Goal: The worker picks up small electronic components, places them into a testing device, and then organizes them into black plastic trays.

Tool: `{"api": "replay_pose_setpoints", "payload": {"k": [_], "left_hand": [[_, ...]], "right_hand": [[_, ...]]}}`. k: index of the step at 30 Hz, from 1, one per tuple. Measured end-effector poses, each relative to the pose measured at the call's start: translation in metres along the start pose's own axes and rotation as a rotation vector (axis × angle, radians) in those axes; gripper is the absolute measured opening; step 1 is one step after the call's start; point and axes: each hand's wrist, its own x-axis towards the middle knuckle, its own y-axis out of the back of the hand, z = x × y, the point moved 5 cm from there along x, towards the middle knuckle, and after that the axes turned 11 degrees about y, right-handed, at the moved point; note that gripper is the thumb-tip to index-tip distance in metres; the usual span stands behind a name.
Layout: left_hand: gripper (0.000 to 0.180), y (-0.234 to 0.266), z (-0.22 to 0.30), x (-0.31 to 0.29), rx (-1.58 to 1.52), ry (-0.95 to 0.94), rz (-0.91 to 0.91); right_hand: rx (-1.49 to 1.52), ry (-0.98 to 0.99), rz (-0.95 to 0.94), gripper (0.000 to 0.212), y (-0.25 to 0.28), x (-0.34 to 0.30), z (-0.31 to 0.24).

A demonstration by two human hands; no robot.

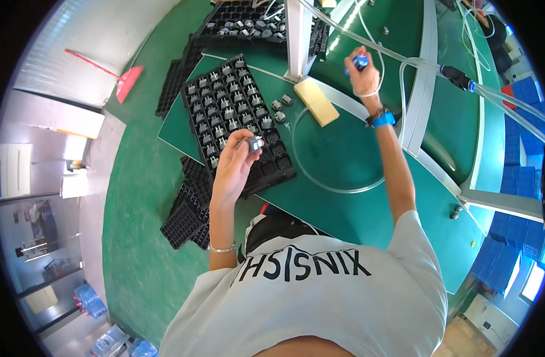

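Observation:
My left hand pinches a small grey plug-like part with a light end, over the near side of a black compartment tray. Rows of grey and black plugs with upright metal pins fill much of that tray; some pockets near my hand hold none. Farther off to the right, my right hand is closed around a small blue tool with a bit of red on it, whose exact kind I cannot make out. Three loose plug parts sit on the green mat between the tray and a yellow block.
A clear hose loops over the green table, and more tubes cross at the upper right. A white post rises behind the block. Another filled tray stands at the back; stacked black trays lie low on the left.

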Motion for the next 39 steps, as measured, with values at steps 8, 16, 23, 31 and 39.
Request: {"api": "replay_pose_setpoints", "payload": {"k": [8, 16, 23, 31, 39], "left_hand": [[0.031, -0.008, 0.0, -0.005, 0.181, -0.066, 0.079], [0.025, -0.037, 0.01, -0.005, 0.204, -0.325, 0.036], [0.026, -0.059, 0.013, -0.002, 0.265, -0.304, -0.041], [0.036, -0.064, 0.01, -0.016, 0.293, -0.367, -0.008], [0.031, 0.003, 0.034, -0.019, 1.265, -0.392, 0.562]], "right_hand": [[-0.212, 0.066, 0.118, 0.037, 0.021, 0.033, 0.064], [0.85, -0.189, -0.128, 0.029, 0.003, -0.036, -0.07], [1.373, -0.743, -0.603, 0.035, -0.007, -0.119, -0.155], [1.297, -0.605, -0.688, 0.036, 0.013, -0.136, -0.179], [0.632, 0.048, -0.297, 0.025, 0.002, -0.07, -0.07]]}}
